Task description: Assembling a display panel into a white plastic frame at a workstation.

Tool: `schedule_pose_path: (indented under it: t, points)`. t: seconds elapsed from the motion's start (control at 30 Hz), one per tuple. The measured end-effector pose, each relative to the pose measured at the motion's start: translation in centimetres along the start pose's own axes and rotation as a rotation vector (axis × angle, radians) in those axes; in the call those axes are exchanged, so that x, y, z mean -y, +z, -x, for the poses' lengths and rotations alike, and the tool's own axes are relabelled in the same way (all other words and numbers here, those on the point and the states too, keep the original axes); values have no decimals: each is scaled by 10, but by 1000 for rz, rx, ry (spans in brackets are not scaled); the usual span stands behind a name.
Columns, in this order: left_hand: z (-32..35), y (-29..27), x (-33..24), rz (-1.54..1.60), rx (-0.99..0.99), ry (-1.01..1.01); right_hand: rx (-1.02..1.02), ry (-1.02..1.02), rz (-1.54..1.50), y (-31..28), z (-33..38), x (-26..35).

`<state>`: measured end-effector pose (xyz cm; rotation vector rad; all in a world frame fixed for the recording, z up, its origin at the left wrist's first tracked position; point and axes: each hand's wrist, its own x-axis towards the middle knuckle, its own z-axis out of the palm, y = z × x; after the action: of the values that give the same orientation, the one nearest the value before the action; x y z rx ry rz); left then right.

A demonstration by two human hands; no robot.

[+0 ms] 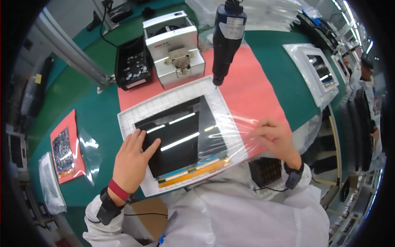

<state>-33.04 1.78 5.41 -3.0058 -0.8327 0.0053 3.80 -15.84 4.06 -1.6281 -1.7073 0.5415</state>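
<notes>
Two hands are working on one dark glossy panel (177, 138), which is lying in a white tray (131, 113) on the pink mat (251, 88) near the counter's (96, 119) front edge; the left hand (132, 158) is pressing flat on the panel's left part, fingers (140, 138) spread and grasping nothing; the right hand (275, 138) is pinching clear film (230, 127), which is stretching off the panel's right side. Judging by this, the film is partly lifted, with peeling left to finish; a hanging screwdriver (227, 39) is dangling just beyond the tray's far edge, beside a grey screw feeder (175, 49); open room is lying to the right on the mat.
</notes>
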Motion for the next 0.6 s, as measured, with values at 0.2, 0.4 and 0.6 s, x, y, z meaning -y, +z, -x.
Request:
schedule_pose_path:
  t: [0.2,0.4,0.6]
  points:
    - [-1,4,-1,20,-21,-2,-270,109,13,-67,32,-23]
    - [0,-6,0,-5,-80,-16,-800,20,-376,-134,65,-37]
    - [27,-45,-62,888,-130,39,-651,55,-454,-115,95,11]
